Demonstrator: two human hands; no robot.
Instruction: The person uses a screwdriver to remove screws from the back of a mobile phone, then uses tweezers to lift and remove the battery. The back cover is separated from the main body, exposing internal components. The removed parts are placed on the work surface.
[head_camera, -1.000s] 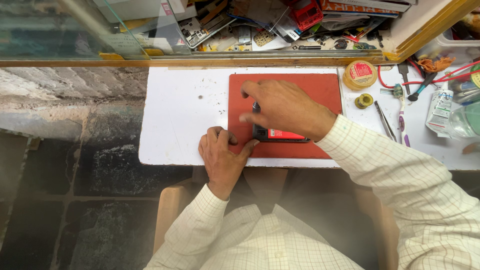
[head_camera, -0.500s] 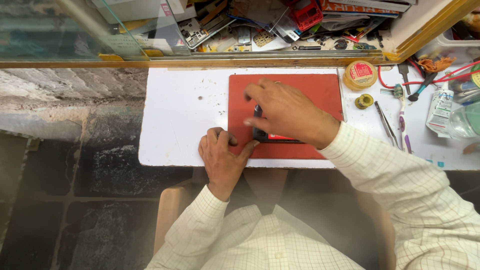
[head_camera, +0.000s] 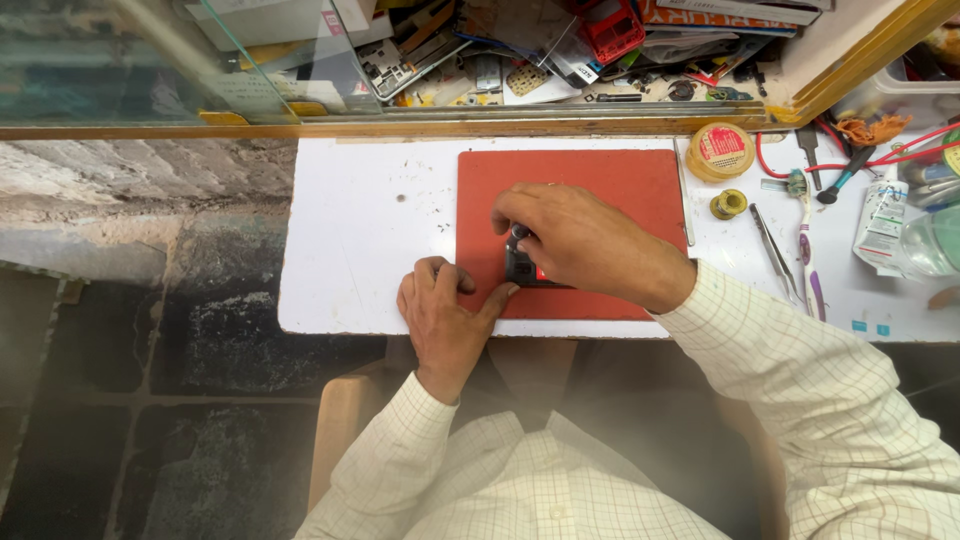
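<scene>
Your right hand (head_camera: 580, 240) pinches a small dark phone (head_camera: 522, 268) on the red mat (head_camera: 600, 175); your left hand (head_camera: 445, 315), fingers curled, steadies its near-left edge.

Phone (head_camera: 522, 268) lies on mat (head_camera: 580, 180), tools (head_camera: 790, 240) to its right.

A small dark phone (head_camera: 522, 268) with a bit of red showing lies flat under the right hand (head_camera: 575, 240), mostly hidden by its fingers, with the thumb of the left hand (head_camera: 445, 315) touching its near left corner, on a red mat (head_camera: 610, 180) beneath both hands.
</scene>
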